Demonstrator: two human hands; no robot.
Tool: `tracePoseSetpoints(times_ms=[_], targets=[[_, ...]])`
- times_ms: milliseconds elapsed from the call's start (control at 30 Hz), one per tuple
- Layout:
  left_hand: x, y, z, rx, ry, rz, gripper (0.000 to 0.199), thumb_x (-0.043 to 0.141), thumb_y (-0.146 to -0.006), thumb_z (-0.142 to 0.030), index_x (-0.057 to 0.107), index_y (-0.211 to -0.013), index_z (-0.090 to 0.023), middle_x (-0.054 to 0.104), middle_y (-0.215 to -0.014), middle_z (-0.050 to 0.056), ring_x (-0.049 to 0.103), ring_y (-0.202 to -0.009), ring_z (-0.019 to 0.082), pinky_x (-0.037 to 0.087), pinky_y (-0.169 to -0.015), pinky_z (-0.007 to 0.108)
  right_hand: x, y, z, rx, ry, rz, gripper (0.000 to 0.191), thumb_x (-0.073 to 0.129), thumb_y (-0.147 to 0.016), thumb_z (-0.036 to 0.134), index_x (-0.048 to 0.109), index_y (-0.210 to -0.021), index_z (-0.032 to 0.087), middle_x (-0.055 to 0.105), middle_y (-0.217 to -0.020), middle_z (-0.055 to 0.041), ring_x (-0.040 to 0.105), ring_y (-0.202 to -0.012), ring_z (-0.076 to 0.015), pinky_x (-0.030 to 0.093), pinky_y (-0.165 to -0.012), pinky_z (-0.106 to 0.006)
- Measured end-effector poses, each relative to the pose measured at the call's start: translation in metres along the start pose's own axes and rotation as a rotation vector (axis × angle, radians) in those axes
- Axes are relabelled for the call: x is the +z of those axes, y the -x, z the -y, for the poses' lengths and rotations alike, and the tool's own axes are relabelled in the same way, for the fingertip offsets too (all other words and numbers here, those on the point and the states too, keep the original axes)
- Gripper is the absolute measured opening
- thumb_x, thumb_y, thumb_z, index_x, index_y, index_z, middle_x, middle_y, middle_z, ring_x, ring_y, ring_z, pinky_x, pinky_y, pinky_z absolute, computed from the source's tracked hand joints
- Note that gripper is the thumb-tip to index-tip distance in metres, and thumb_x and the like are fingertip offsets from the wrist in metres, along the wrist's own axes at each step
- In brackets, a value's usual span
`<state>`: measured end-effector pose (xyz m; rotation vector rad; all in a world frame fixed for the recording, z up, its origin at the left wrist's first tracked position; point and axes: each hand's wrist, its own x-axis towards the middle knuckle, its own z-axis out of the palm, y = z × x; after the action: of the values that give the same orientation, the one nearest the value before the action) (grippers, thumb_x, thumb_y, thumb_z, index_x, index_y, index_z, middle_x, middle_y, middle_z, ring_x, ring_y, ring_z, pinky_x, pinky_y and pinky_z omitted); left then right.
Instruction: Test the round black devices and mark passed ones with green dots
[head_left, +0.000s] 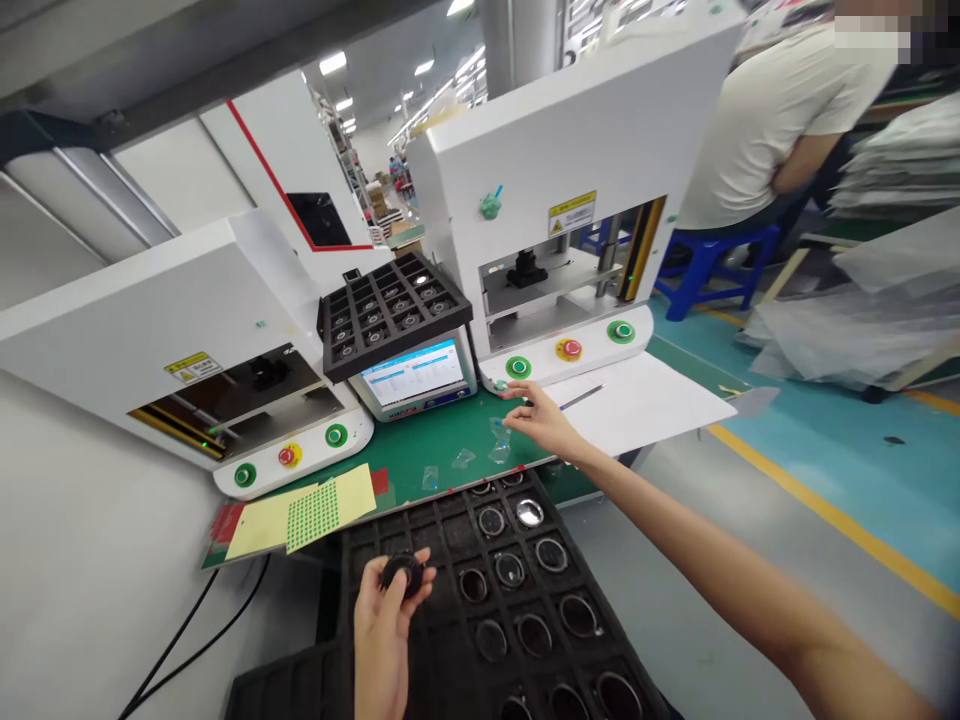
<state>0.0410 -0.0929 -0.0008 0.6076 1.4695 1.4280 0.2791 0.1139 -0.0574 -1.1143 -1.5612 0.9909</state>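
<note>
My left hand (386, 610) holds a round black part (403, 575) between thumb and fingers, above the left side of a black compartment tray (442, 625). Round parts with shiny rims (534, 635) sit in the tray's right-hand compartments. My right hand (534, 418) is over the green table (405, 440), thumb and fingertips apart with nothing visible between them. It is nearest to the green button (518, 367) and a small green lump on the white machine's base. Small clear film pieces (500, 450) lie on the table below it.
White machines (562, 150) stand left and right of a screen (416, 372) with a black tray (397, 310) on top. Yellow sticker sheets (313, 515) lie front left, white paper (652, 400) and a pen at right. A person (772, 130) sits on a blue stool at back right.
</note>
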Motion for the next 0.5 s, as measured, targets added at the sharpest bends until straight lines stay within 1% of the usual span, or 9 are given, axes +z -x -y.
tracePoseSetpoints(times_ms=[33,67,100,167,200,233,300,367,500], targets=[[0.005,0.001,-0.002,0.007,-0.007,0.020,0.041,0.082,-0.060,-0.044,0.065,-0.082,-0.014,0.075,-0.093,0.013,0.065,-0.069,0.016,0.052,-0.063,0.024,0.004,0.013,0.016,-0.018,-0.069,0.008,0.047,0.060,-0.082,0.024,0.036,-0.122,0.024,0.053,-0.116,-0.0067,0.062,-0.068,-0.0088,0.055,-0.071,-0.032],[0.011,0.003,-0.004,0.016,-0.016,0.036,0.042,0.081,-0.063,-0.044,0.066,-0.086,-0.013,0.075,-0.092,0.014,0.061,-0.062,0.012,0.048,-0.057,0.021,0.008,0.028,0.033,-0.033,-0.137,0.015,0.047,0.061,-0.082,0.026,0.035,-0.121,0.026,0.053,-0.116,-0.0055,0.062,-0.071,-0.0091,0.055,-0.072,-0.031],[0.016,0.004,-0.005,0.026,-0.023,0.049,0.043,0.079,-0.066,-0.045,0.066,-0.091,-0.012,0.074,-0.091,0.014,0.054,-0.054,0.008,0.043,-0.050,0.018,0.013,0.043,0.050,-0.046,-0.219,0.012,0.046,0.062,-0.082,0.028,0.036,-0.119,0.027,0.053,-0.115,-0.0044,0.062,-0.072,-0.0092,0.055,-0.071,-0.030],[0.026,0.006,-0.008,0.045,-0.024,0.073,0.044,0.075,-0.071,-0.045,0.065,-0.098,-0.012,0.074,-0.091,0.013,0.040,-0.046,0.003,0.033,-0.042,0.016,0.025,0.074,0.081,-0.034,-0.517,-0.068,0.043,0.070,-0.077,0.025,0.043,-0.112,0.028,0.054,-0.105,-0.0012,0.061,-0.070,-0.0089,0.053,-0.068,-0.028],[0.030,0.008,-0.009,0.052,-0.013,0.091,0.042,0.074,-0.073,-0.045,0.065,-0.098,-0.012,0.073,-0.093,0.012,0.038,-0.045,0.003,0.031,-0.042,0.017,0.031,0.089,0.093,-0.017,-0.620,-0.106,0.042,0.071,-0.076,0.023,0.046,-0.110,0.028,0.054,-0.101,0.0002,0.059,-0.067,-0.0080,0.052,-0.066,-0.026],[0.033,0.010,-0.009,0.055,0.004,0.117,0.038,0.073,-0.074,-0.044,0.064,-0.095,-0.013,0.073,-0.095,0.011,0.040,-0.046,0.003,0.033,-0.044,0.017,0.038,0.101,0.103,0.006,-0.702,-0.139,0.042,0.073,-0.075,0.022,0.048,-0.108,0.028,0.054,-0.099,0.0006,0.059,-0.066,-0.0076,0.052,-0.065,-0.025],[0.039,0.013,-0.010,0.054,0.045,0.171,0.031,0.072,-0.076,-0.041,0.061,-0.090,-0.016,0.072,-0.097,0.009,0.050,-0.053,0.006,0.040,-0.050,0.019,0.051,0.121,0.115,0.057,-0.788,-0.170,0.041,0.075,-0.074,0.021,0.051,-0.107,0.029,0.054,-0.098,0.0005,0.058,-0.065,-0.0072,0.052,-0.064,-0.025],[0.042,0.015,-0.010,0.054,0.072,0.208,0.030,0.072,-0.077,-0.040,0.058,-0.088,-0.017,0.072,-0.093,0.007,0.054,-0.059,0.009,0.043,-0.054,0.020,0.063,0.132,0.118,0.110,-0.843,-0.181,0.041,0.076,-0.074,0.022,0.053,-0.106,0.028,0.054,-0.098,0.0002,0.058,-0.065,-0.0070,0.053,-0.064,-0.024],[0.044,0.016,-0.006,0.067,0.058,0.185,0.034,0.066,-0.081,-0.046,0.063,-0.093,-0.014,0.072,-0.086,0.007,0.045,-0.050,0.005,0.037,-0.048,0.017,0.079,0.140,0.117,0.195,-0.923,-0.215,0.041,0.079,-0.071,0.022,0.055,-0.103,0.027,0.055,-0.094,0.0016,0.058,-0.064,-0.0054,0.053,-0.063,-0.021]])
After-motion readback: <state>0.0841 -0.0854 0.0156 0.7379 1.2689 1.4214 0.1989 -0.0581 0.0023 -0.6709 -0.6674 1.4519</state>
